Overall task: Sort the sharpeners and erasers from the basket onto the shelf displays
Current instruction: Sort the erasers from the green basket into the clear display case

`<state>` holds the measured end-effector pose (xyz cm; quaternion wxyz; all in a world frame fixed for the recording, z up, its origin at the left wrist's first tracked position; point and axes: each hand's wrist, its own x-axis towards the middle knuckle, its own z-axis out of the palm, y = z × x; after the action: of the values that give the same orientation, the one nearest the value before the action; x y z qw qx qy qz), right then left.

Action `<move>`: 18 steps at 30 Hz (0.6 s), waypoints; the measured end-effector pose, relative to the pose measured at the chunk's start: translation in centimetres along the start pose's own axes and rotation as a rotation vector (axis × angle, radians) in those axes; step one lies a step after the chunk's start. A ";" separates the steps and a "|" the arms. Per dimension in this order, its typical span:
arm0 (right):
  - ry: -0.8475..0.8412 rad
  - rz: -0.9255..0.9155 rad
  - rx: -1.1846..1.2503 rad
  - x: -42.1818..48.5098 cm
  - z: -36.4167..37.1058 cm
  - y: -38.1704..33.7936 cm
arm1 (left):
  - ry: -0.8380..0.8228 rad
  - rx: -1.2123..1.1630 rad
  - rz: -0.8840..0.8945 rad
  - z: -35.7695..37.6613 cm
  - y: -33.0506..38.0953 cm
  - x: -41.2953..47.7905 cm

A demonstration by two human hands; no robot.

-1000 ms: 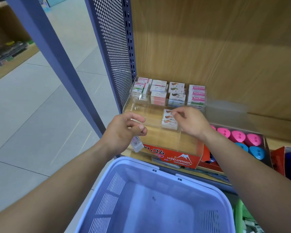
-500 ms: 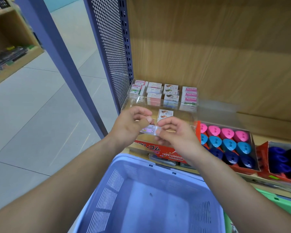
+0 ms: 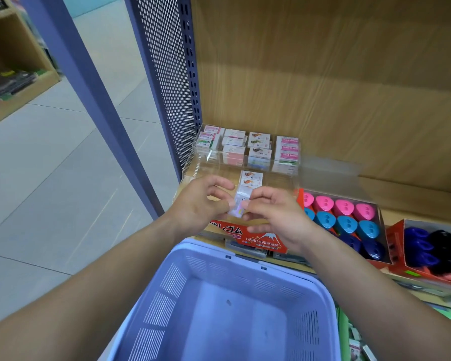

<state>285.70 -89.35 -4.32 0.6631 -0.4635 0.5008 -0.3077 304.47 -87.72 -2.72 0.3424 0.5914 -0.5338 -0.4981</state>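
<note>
Right hand (image 3: 279, 217) joined left hand (image 3: 198, 207) | eraser (image 3: 238, 207) pinched between both grips | above display box (image 3: 258, 239)

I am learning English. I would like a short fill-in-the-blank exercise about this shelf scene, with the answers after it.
1. The left hand and the right hand pinch one small eraser near the ____ box printed HARD ERASER.
2. The sharpeners in the row nearest the back wall are ____.
3. At the back of the clear display, the stacked erasers stand in ____ columns.
Missing words: red; pink; four.
</note>
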 end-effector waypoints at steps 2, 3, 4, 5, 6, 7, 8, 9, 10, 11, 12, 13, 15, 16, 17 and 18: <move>0.020 0.005 -0.032 0.6 0.5 0.0 | 0.007 0.168 0.017 -0.8 -0.9 0.0; 0.039 0.003 -0.047 1.0 0.7 -0.1 | 0.012 0.231 0.013 -1.4 -1.4 0.0; 0.060 -0.003 -0.070 1.6 0.9 -0.1 | 0.022 0.288 -0.001 -2.1 -2.0 0.0; 0.079 -0.016 -0.103 2.4 1.1 -0.2 | 0.042 0.371 -0.017 -2.9 -2.5 0.0; 0.089 -0.037 -0.140 3.3 1.3 -0.2 | 0.068 0.482 -0.025 -3.7 -3.0 -0.1; 0.094 -0.061 -0.169 4.4 1.5 -0.4 | 0.085 0.593 -0.033 -4.5 -3.6 -0.1; 0.099 -0.085 -0.190 5.7 1.8 -0.6 | 0.095 0.678 -0.043 -5.1 -4.0 -0.2; 0.109 -0.103 -0.203 7.1 2.2 -0.9 | 0.097 0.729 -0.060 -5.6 -4.4 -0.3; 0.118 -0.119 -0.215 8.5 2.6 -1.2 | 0.094 0.751 -0.074 -5.9 -4.8 -0.4; 0.126 -0.138 -0.245 10.0 3.0 -1.5 | 0.089 0.756 -0.086 -6.1 -5.1 -0.5; 0.131 -0.164 -0.302 11.5 3.5 -1.7 | 0.082 0.755 -0.094 -6.3 -5.4 -0.6; 0.136 -0.195 -0.383 12.9 4.0 -1.9 | 0.075 0.750 -0.102 -6.3 -5.7 -0.6; 0.153 -0.259 -0.578 15.3 4.9 -2.0 | 0.067 0.725 -0.112 -6.4 -6.1 -0.4; 0.162 -0.285 -0.671 16.2 5.3 -1.9 | 0.072 0.707 -0.113 -6.3 -6.2 -0.4; 0.170 -0.308 -0.750 16.9 5.6 -1.7 | 0.081 0.688 -0.113 -6.4 -6.2 -0.2; 0.174 -0.328 -0.814 17.6 5.9 -1.5 | 0.091 0.673 -0.112 -6.4 -6.3 -0.1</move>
<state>296.86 -103.49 -9.19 0.3246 -0.7325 0.5548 -0.2245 312.41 -87.18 -6.86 0.1237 0.7212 -0.6192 -0.2850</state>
